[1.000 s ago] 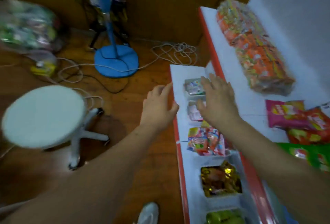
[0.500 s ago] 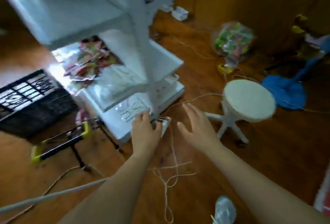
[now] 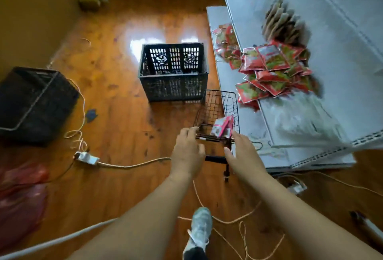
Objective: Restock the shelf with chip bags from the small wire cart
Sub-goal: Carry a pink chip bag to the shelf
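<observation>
A small dark wire cart [image 3: 216,107] stands on the wooden floor beside the white shelf [image 3: 339,56]. Pink chip bags [image 3: 222,128] lie inside it at the near end. My left hand [image 3: 187,153] hovers at the cart's near rim, fingers spread, fingertips at the wire. To the right, my right hand [image 3: 243,156] reaches over the near right corner, open and just short of the bags. A heap of red and green chip bags [image 3: 271,69] lies on the shelf's middle board.
A grey plastic crate [image 3: 173,72] stands just beyond the cart. A black crate [image 3: 34,104] sits at the left. Cords and a power strip [image 3: 87,157] trail over the floor. My shoe [image 3: 200,228] is below. Clear-wrapped packs [image 3: 300,119] lie on the shelf.
The view has swung from another shelf, past a stool, to the wire cart. Both hands have moved down to the cart's near rim.
</observation>
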The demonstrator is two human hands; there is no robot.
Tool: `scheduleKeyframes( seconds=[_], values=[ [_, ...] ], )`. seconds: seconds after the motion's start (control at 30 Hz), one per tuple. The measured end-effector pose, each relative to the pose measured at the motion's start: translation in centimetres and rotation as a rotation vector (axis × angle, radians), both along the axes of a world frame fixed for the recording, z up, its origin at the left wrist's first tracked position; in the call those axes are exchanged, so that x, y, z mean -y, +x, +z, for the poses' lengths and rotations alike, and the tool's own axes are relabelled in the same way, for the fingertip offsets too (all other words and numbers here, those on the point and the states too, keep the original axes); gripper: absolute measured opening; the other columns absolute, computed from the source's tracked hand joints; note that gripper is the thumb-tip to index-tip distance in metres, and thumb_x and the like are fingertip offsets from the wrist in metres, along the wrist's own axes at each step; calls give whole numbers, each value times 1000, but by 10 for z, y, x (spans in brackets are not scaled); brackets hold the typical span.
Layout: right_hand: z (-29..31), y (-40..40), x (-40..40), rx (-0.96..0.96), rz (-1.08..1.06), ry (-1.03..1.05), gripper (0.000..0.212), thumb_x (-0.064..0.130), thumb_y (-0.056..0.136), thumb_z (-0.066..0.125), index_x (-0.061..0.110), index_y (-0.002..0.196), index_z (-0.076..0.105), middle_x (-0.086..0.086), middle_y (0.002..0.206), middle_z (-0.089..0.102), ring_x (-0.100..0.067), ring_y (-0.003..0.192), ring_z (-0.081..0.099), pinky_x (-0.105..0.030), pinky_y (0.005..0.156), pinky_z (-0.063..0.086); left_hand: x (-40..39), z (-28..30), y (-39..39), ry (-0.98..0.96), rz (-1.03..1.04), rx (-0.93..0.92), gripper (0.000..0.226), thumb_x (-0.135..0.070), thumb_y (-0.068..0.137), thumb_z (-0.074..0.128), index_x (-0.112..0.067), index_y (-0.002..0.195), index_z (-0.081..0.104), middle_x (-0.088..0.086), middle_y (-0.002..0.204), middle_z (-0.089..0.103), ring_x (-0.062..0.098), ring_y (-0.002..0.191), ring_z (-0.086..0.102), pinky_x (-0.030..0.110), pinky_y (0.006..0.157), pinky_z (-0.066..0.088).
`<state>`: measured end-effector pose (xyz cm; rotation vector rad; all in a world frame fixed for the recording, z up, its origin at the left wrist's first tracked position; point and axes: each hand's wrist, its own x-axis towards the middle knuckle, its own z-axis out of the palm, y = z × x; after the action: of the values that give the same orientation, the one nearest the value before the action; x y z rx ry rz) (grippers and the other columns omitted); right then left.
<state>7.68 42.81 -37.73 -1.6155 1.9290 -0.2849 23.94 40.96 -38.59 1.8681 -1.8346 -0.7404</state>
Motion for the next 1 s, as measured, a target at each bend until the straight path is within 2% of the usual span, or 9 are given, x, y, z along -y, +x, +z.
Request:
scheduleKeyframes(
  seconds=[0.1,0.3,0.4,0.57,0.7,0.8,0.83,0.93,1.0],
  values=[
    [-43,-4,65,53,-136,47,45,25,90,53,17,134,47,-8,127,56,-24,117,50,-34,92,43,53,-37,-12,68,-67,-32,52,-14,88,54,-19,139,46,-1,133,50,20,118,54,34,99,49],
    [-130,-25,173,110,-308,210,33,23,86,61,10,116,57,-9,104,61,-26,91,55,-26,66,36,153,-121,-59,345,-184,-64,45,-21,91,51,-15,136,44,8,126,51,30,108,59,43,86,51],
    [-176,-33,200,137,-325,333,37,27,86,60,13,119,59,-6,107,67,-28,96,61,-26,67,35,186,-165,-79,491,-209,-65,46,-27,87,50,-13,130,46,11,118,57,33,104,61,47,84,53],
    [-236,-41,227,47,-460,492,37,27,89,58,3,117,62,-18,113,67,-29,81,53,-24,53,34,234,-230,-104,746,-104,-137,60,-31,87,56,-8,139,36,18,131,51,36,116,56,38,91,48],
    [-266,-35,242,16,-457,519,34,21,83,53,11,115,61,-17,116,64,-33,96,60,-25,68,38,255,-277,-115,949,51,-358,87,-50,79,58,-18,150,21,16,139,45,37,124,50,36,100,44],
    [-276,-29,237,158,-513,476,46,17,79,51,30,124,55,-9,125,50,-30,108,52,-29,77,44,260,-311,-103,918,154,-461,119,-74,43,75,-22,143,36,9,129,56,31,118,57,46,99,49],
    [-277,-28,235,275,-549,461,48,11,80,48,32,122,55,-5,122,51,-25,102,54,-30,76,45,261,-316,-96,904,156,-482,122,-79,37,79,-21,138,42,6,122,61,28,113,61,45,96,51],
    [-265,-22,232,681,-716,349,47,-6,79,38,25,107,59,1,110,62,-1,78,61,-30,72,51,264,-293,-78,911,201,-501,103,-59,57,85,-20,137,33,3,118,59,25,106,61,42,92,53],
    [-244,-22,231,769,-842,289,43,-11,85,36,17,109,57,-4,111,61,-12,97,64,-34,88,55,266,-272,-66,903,217,-534,107,-58,50,86,-22,135,33,5,119,59,29,105,63,47,89,56]
  ],
)
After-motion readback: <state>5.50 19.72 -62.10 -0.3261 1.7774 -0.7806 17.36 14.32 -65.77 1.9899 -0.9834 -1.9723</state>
